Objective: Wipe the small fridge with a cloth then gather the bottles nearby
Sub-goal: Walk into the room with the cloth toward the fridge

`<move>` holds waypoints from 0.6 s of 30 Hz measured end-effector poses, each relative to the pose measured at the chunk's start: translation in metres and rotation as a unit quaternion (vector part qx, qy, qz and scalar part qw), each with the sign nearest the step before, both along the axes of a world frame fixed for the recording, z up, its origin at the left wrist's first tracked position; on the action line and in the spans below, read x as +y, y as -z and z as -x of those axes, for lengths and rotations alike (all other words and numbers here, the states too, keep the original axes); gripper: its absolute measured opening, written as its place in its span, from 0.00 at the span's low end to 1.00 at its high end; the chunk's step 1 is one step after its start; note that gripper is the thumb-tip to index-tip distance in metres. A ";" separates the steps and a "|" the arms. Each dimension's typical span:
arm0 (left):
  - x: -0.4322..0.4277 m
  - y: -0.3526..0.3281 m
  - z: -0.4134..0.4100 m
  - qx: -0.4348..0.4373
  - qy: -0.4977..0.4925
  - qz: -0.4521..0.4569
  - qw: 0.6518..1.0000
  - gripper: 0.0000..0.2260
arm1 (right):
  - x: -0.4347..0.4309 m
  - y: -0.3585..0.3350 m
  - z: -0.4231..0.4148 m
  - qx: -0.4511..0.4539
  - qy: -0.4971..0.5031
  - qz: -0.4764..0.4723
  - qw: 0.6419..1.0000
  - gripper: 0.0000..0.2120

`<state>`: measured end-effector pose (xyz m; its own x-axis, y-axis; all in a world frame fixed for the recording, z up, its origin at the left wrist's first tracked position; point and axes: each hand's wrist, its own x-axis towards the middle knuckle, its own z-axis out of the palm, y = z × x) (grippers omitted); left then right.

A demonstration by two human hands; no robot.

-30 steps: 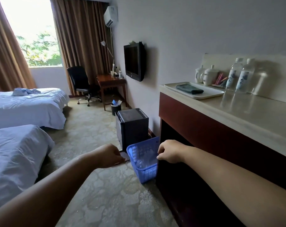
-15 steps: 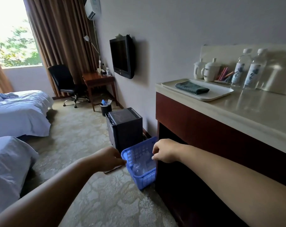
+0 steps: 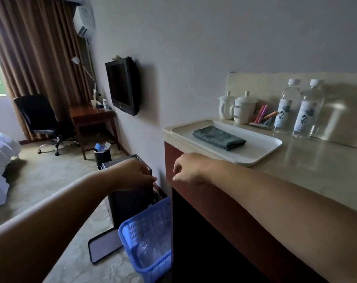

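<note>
The small black box-shaped fridge [image 3: 130, 199] stands on the carpet at lower centre, against the wall, beside the dark wooden cabinet. The folded dark green cloth [image 3: 219, 137] lies untouched on the cream tray [image 3: 261, 149] on the worktop [image 3: 320, 170], so wiping looks not yet begun; the next move calls for lifting that cloth. The left hand [image 3: 132, 173] hangs in front of the fridge top, fingers [image 3: 151, 178] loosely curled, contact unclear. The right hand [image 3: 191, 168] hovers empty, fingers half-bent. Two clear water bottles [image 3: 296, 108] wait at upper right.
</note>
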<state>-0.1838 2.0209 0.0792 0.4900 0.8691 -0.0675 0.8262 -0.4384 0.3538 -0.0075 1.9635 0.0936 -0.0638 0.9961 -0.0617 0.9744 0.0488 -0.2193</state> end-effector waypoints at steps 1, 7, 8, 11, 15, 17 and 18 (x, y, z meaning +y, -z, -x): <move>0.006 -0.008 -0.011 -0.016 0.011 -0.011 1.000 0.10 | 0.002 -0.008 -0.006 0.012 -0.001 -0.012 1.000 0.14; 0.039 -0.047 -0.089 -0.073 0.083 -0.032 0.993 0.11 | 0.015 -0.040 -0.039 0.101 0.046 -0.058 0.992 0.13; 0.041 -0.052 -0.102 -0.075 0.097 -0.038 0.992 0.12 | 0.018 -0.043 -0.045 0.100 0.062 -0.060 0.991 0.12; 0.047 -0.062 -0.138 -0.068 0.142 -0.059 0.986 0.16 | 0.023 -0.051 -0.066 0.122 0.113 -0.069 0.984 0.09; 0.068 -0.064 -0.169 -0.069 0.189 -0.054 0.978 0.13 | 0.017 -0.056 -0.093 0.121 0.179 -0.082 0.973 0.12; 0.083 -0.062 -0.180 -0.075 0.197 -0.046 0.977 0.12 | 0.015 -0.059 -0.103 0.121 0.219 -0.095 0.964 0.14; 0.092 -0.062 -0.185 -0.078 0.194 -0.044 0.977 0.12 | 0.015 -0.059 -0.108 0.122 0.239 -0.098 0.958 0.13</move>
<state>0.0016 2.1124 0.1411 0.7827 0.6142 0.1003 0.5303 -0.7426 0.4090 0.1006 1.9789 0.1529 0.4142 0.9059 0.0888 0.8167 -0.3268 -0.4756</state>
